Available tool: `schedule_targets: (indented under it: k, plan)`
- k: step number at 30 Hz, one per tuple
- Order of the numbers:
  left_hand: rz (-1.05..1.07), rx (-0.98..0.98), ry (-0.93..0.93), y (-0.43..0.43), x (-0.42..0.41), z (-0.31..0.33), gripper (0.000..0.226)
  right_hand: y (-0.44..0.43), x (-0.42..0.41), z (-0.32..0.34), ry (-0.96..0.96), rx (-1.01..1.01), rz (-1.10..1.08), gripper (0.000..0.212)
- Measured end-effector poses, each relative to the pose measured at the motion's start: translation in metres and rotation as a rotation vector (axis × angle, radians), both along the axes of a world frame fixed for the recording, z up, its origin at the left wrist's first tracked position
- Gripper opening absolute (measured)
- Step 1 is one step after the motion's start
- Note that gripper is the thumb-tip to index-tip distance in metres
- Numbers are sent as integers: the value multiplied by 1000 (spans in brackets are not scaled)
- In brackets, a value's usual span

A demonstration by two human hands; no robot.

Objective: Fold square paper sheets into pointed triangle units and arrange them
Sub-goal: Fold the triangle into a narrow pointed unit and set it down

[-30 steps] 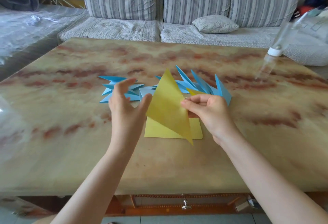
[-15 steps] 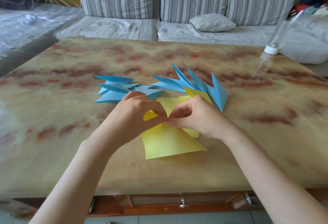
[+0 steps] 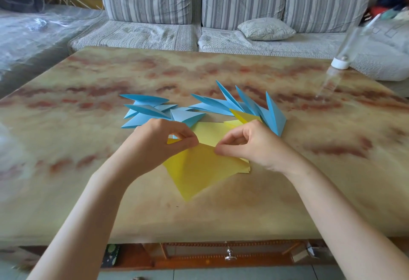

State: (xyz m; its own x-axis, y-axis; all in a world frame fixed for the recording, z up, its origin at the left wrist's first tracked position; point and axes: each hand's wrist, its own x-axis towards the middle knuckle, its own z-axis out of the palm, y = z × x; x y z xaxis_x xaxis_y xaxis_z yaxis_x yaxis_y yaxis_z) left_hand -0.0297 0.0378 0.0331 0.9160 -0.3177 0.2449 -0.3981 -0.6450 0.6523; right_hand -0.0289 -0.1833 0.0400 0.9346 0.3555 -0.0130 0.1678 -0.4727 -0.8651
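Yellow paper sheet (image 3: 199, 169) lies near the middle of the marble-patterned table (image 3: 77, 169), one corner pointing toward the person. It overlaps a stack of yellow sheets (image 3: 212, 130). The left hand (image 3: 159, 144) and the right hand (image 3: 254, 144) each pinch its far edge between curled thumb and fingers, the fingertips close together. Just beyond the hands lie blue folded triangle units (image 3: 245, 107), with one yellow folded unit (image 3: 243, 115) among them. A clear bottle (image 3: 340, 58) stands at the far right.
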Motion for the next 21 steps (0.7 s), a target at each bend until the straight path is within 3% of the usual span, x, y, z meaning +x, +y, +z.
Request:
schedule_targets:
  k: [8, 13, 17, 21]
  plan:
    - [64, -13, 38, 8, 1, 4, 3, -20, 6, -2, 41, -8, 36, 11]
    - [51, 0, 63, 6, 1, 4, 4, -27, 10, -4, 53, -4, 30, 29]
    - [66, -14, 56, 9, 0, 7, 8, -32, 10, -3, 57, -4, 57, 10]
    - [106, 9, 48, 15, 1, 6, 12, -41, 13, -4, 45, -71, 64, 12]
